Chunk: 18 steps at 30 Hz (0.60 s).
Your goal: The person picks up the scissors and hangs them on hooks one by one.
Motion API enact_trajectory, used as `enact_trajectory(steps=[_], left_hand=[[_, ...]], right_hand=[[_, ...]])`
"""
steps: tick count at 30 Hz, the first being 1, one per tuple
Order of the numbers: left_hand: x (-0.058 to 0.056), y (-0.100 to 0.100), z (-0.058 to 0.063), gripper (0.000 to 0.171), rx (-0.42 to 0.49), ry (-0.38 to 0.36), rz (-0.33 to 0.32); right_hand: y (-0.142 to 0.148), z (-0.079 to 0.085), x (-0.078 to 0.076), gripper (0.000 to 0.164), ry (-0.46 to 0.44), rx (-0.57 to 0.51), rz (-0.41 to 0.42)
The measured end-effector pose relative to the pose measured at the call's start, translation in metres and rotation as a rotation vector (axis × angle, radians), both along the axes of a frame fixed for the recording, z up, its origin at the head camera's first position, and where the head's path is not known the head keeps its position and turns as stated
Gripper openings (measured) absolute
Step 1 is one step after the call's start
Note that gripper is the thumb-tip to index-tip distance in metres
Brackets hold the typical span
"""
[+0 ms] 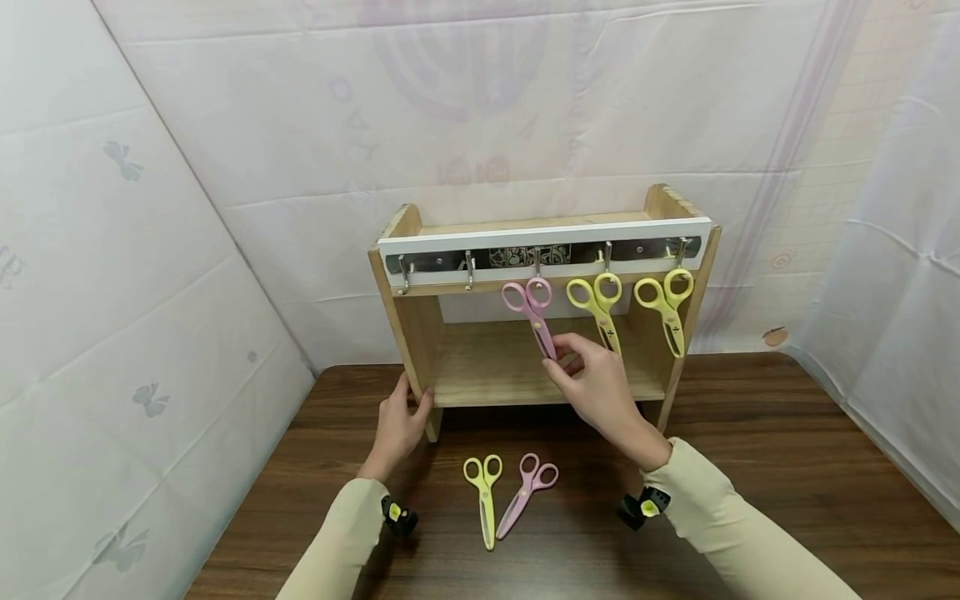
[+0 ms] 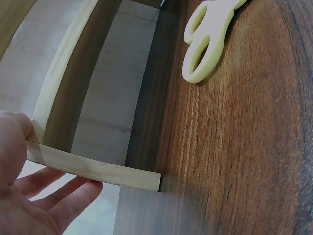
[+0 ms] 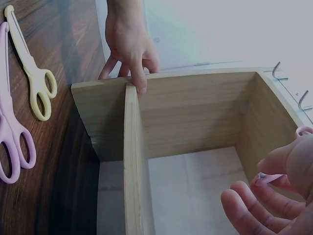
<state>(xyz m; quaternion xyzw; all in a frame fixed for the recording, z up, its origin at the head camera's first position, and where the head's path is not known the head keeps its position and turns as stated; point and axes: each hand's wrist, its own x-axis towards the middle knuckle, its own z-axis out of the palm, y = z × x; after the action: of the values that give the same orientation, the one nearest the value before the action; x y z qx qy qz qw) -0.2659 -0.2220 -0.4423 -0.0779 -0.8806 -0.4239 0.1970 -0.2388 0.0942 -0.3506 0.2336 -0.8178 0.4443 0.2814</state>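
Observation:
My right hand (image 1: 600,387) pinches the blade tip of pink scissors (image 1: 536,320) between thumb and fingers. The scissors' loops point up, and one loop overlaps the lower end of the middle hook (image 1: 537,260). Around the lower left side panel of a small wooden shelf (image 1: 487,358), my left hand (image 1: 396,425) keeps its thumb in front and its fingers on the outer side. In the left wrist view those fingers (image 2: 73,198) lie against the panel. Two yellow scissors, one (image 1: 602,315) beside the other (image 1: 669,313), hang from the hooks on the right.
Yellow scissors (image 1: 486,500) and pink scissors (image 1: 521,497) lie on the dark wooden table (image 1: 750,500) in front of the shelf. A metal hook rail on a white board (image 1: 450,242) spans the shelf's upper front; its two left hooks are bare. Patterned cloth (image 1: 300,125) hangs behind.

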Motion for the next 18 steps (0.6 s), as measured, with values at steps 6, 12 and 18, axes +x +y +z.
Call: enact_trajectory(steps=[6, 12, 18], left_hand=[[0.0002, -0.0001, -0.0005, 0.044, 0.006, -0.003, -0.002], [-0.0004, 0.0, -0.0012, 0.044, 0.001, 0.007, -0.001], [-0.0015, 0.0, -0.0023, 0.044, -0.004, 0.011, 0.005]], right_hand=[[0.0005, -0.0018, -0.001, 0.016, -0.005, 0.0, -0.006], [0.0008, -0.0024, -0.0006, 0.016, -0.006, 0.008, -0.009], [0.0011, -0.0029, -0.0012, 0.017, -0.014, 0.008, -0.002]])
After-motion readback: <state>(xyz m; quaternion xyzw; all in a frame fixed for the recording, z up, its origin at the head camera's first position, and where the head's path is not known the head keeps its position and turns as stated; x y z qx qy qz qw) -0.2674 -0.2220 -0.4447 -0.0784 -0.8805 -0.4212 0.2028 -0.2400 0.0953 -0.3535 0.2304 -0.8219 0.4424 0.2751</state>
